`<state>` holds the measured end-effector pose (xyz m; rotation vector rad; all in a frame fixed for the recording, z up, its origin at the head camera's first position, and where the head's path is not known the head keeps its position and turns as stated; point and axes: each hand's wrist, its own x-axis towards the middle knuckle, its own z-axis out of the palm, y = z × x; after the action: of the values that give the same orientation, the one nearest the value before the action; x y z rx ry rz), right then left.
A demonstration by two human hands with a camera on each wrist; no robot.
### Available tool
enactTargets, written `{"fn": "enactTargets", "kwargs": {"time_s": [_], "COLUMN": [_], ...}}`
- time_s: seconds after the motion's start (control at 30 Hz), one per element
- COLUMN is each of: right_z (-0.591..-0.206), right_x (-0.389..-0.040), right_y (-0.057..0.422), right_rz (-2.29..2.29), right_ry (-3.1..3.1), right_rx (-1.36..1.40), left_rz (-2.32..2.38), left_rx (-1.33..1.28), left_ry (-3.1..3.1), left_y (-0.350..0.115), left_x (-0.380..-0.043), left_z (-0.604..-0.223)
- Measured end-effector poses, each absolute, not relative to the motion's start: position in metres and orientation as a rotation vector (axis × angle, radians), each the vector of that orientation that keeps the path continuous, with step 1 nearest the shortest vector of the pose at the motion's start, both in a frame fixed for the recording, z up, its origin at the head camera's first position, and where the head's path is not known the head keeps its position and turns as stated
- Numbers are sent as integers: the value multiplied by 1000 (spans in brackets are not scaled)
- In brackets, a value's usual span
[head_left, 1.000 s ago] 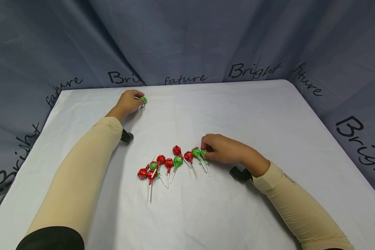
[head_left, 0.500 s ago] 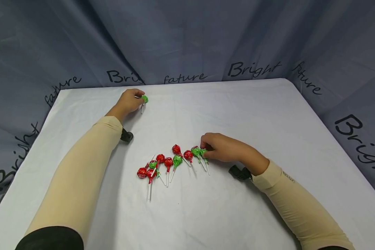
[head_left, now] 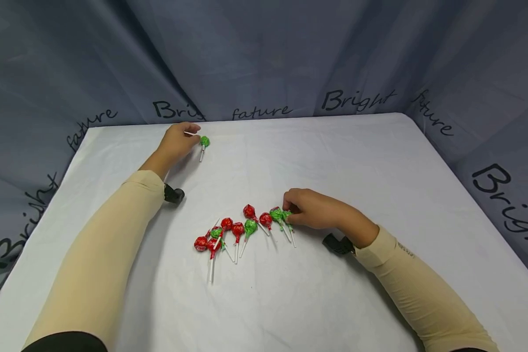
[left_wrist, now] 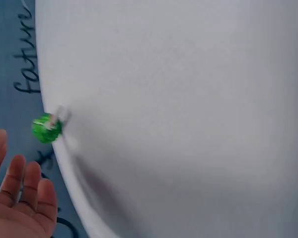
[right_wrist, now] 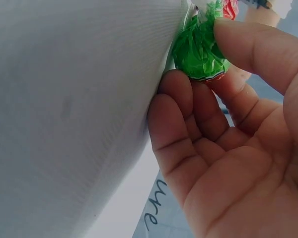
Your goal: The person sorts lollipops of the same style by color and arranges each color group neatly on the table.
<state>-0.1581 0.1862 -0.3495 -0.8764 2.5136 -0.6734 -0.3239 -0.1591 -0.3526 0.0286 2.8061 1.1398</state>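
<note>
At the far left of the table, a green lollipop (head_left: pixel 205 141) lies with its white stick toward me. My left hand (head_left: pixel 179 142) is just left of it; the left wrist view shows the fingers (left_wrist: pixel 32 191) loosely bent and apart from the candy (left_wrist: pixel 47 128). Near the middle, my right hand (head_left: pixel 314 209) pinches another green lollipop (head_left: pixel 287 215) at the right end of a row. From the right wrist, the thumb (right_wrist: pixel 258 47) lies on its green wrapper (right_wrist: pixel 198 52), fingers on the other side.
Beside the right hand lies one more green lollipop (head_left: pixel 275 214). Leftward spread several red lollipops (head_left: pixel 237 229) and a green one (head_left: pixel 250 227), some overlapping with crossed sticks. White cloth covers the table (head_left: pixel 356 161); a grey-blue curtain (head_left: pixel 264 54) hangs behind its far edge.
My left hand has let go of the far green lollipop and drawn back slightly left, leaving it on the table. The right hand has stayed in place.
</note>
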Motion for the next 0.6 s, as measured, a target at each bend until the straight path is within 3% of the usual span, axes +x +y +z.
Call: {"fn": "enactTargets", "kwargs": {"time_s": [0.2,0.6], "right_z": [-350,-350], "right_x": [-158,-159], "right_y": [185,184], "right_rz": [-668,-663], "right_ry": [2515,2511], "right_rx": [-872,-867], "left_rz": [1097,1121], "left_rx": [200,535], "left_ry": [2863,2868], "left_y": [-164,-169], "left_x": [-303,-231], "left_z": [-344,-327]}}
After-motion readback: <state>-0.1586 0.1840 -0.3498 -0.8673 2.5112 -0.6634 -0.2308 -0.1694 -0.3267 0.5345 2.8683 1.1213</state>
